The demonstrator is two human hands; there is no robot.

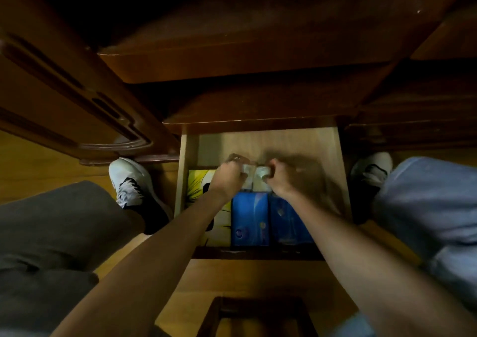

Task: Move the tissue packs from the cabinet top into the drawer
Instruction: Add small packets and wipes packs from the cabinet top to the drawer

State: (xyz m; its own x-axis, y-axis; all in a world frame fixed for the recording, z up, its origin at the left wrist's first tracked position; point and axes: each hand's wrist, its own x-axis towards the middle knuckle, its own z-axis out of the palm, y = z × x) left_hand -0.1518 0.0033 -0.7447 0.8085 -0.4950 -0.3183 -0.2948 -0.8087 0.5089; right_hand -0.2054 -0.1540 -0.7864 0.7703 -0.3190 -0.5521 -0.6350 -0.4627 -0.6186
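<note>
An open wooden drawer (268, 140) sits low between my knees. At its front lie two blue tissue packs (249, 219) (289, 223) side by side, with a yellow-and-white pack (198, 187) to their left. Both my hands are over the drawer's middle. My left hand (227, 176) and my right hand (280, 180) each pinch a whitish tissue pack (259, 179); motion blur hides whether it is one pack or two. The cabinet top (247, 50) above looks dark and bare.
A carved cabinet door (77, 99) stands open at the left. My feet in white shoes (129, 181) (371, 171) rest on the yellow wooden floor either side of the drawer. A dark wooden stool frame (258, 316) is below, near me.
</note>
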